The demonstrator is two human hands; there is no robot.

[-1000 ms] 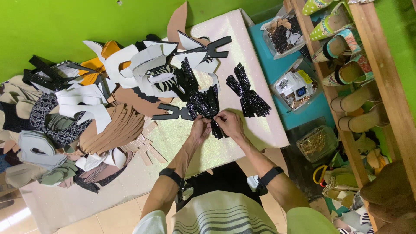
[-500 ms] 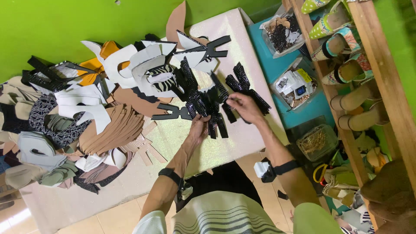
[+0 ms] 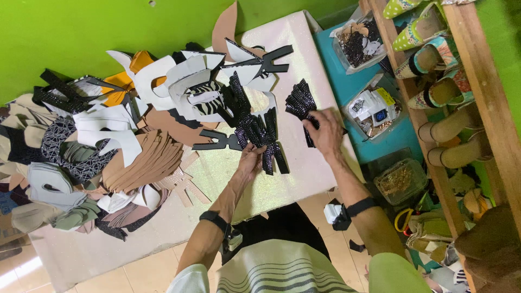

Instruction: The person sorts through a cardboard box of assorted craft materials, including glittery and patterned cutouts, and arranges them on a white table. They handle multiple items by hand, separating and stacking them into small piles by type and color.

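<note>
My left hand (image 3: pixel 251 158) rests its fingertips on a bunch of black glittery strap pieces (image 3: pixel 266 138) lying on the pale worktable (image 3: pixel 304 49). My right hand (image 3: pixel 327 132) lies further right, fingers closed over one black strap piece on a second small pile of black glittery cut pieces (image 3: pixel 300 101). Both wrists carry black bands with small devices. A black flat strap cut-out (image 3: pixel 217 142) lies just left of my left hand.
A big heap of cut shoe parts in white, tan, black and zebra print (image 3: pixel 125 125) covers the table's left. Right of the table stand clear tubs of small trims (image 3: pixel 374 111) on a blue surface, and a wooden rack of shoes (image 3: pixel 450 92).
My right hand has moved right, away from the left hand, onto the second pile of black pieces. The left hand stays on the first bunch.
</note>
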